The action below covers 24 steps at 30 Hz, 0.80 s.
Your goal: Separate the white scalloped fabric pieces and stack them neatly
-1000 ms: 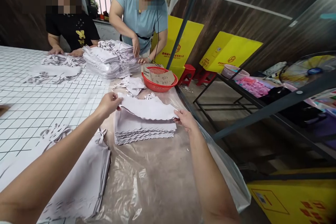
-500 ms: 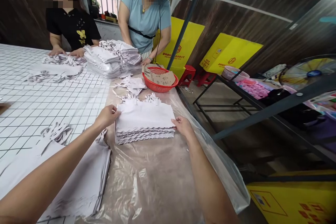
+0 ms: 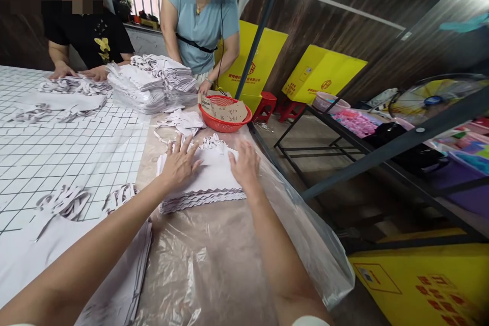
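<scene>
A stack of white wavy-edged bags point(image 3: 208, 183) lies on clear plastic sheeting point(image 3: 214, 260) in front of me. My left hand point(image 3: 179, 160) rests flat on the stack's left half, fingers spread. My right hand point(image 3: 244, 163) lies flat on the right half, fingers stretched out. Neither hand holds anything. A second stack of white bags point(image 3: 87, 260) with looped handles lies under my left forearm at the near left.
A red basket point(image 3: 224, 114) with a cardboard note stands behind the stack. Two people stand at the far side by a tall pile of bags point(image 3: 153, 81). The gridded table point(image 3: 69, 142) stretches left. Its right edge drops to a metal rack point(image 3: 367, 142) and yellow boxes.
A second ago both hands held the top bag up by its ends. They laid it on the stack, and now both palms press flat on top.
</scene>
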### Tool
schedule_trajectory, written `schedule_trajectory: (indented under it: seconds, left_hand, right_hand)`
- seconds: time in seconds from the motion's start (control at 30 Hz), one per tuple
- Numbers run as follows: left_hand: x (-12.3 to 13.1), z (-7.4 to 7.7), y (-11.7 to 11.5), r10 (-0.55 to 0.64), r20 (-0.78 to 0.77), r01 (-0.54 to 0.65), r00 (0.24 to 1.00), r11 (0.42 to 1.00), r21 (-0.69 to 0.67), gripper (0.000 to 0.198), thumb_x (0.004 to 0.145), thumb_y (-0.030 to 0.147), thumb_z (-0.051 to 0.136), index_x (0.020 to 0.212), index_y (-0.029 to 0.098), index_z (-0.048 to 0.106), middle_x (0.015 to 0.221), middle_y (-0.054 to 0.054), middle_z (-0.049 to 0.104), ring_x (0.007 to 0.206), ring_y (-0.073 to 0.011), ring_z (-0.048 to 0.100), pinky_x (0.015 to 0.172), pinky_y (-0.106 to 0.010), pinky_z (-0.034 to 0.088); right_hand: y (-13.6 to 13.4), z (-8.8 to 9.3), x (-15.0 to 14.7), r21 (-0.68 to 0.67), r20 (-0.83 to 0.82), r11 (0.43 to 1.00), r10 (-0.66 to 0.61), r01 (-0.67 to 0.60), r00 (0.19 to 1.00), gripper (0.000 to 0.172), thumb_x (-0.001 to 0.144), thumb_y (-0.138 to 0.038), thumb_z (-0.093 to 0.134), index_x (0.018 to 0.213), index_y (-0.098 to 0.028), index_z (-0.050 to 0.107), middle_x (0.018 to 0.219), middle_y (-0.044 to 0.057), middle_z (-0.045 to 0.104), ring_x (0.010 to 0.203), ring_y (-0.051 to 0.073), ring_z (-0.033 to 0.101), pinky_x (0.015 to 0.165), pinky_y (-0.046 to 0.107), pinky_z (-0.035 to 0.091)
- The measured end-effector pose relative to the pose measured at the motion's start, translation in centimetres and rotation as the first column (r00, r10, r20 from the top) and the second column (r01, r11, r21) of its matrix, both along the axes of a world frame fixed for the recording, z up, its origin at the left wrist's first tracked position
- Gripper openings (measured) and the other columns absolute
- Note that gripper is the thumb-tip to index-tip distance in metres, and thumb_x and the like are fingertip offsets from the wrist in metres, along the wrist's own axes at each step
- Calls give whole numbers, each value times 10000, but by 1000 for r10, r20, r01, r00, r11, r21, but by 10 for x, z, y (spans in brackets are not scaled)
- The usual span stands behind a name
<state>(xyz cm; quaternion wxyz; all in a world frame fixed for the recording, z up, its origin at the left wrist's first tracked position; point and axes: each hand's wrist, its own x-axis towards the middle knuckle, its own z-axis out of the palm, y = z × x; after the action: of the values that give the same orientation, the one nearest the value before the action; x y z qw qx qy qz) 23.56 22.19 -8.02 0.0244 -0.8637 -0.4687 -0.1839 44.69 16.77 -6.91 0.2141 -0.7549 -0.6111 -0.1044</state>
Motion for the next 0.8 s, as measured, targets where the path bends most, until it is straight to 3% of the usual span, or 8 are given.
schedule_trajectory:
  seconds: [0.1,0.2,0.37,0.8]
  left_hand:
    - [13,-11,5,19,-21,-21,1000,995,-97,635,942,547,366,1468,198,429,1587,-134,322,1449,-458,204,1109,-678,211]
    - [16,-18,6,56,-37,-61,998,986,-158,658,919,598,371,1454,223,453,1576,-125,347,1368,-495,334,1060,-705,260]
    - [16,-24,6,83,-23,-86,996,986,-145,679,902,640,370,1455,254,448,1579,-113,341,1321,-481,401,1058,-686,270]
    - [8,-22,8,55,86,-37,995,980,-196,671,892,668,383,1422,270,490,1560,-119,374,1306,-438,445,1080,-639,274]
  right_hand:
    - [25,-12,-12,-123,14,972,202,-198,979,468,1003,-376,372,1450,-260,447,1543,94,412,1452,308,285,1131,592,247]
    - [40,-27,-10,-226,-90,939,246,-260,965,434,1021,-362,328,1417,-289,489,1505,69,474,1387,257,413,1129,559,283]
    - [46,-45,2,-147,-110,942,289,-303,951,443,1027,-394,311,1409,-282,503,1494,74,488,1344,238,473,1125,515,302]
    - [47,-40,1,-224,-126,919,304,-326,944,475,1022,-408,317,1451,-251,447,1520,92,450,1397,233,406,1127,486,308]
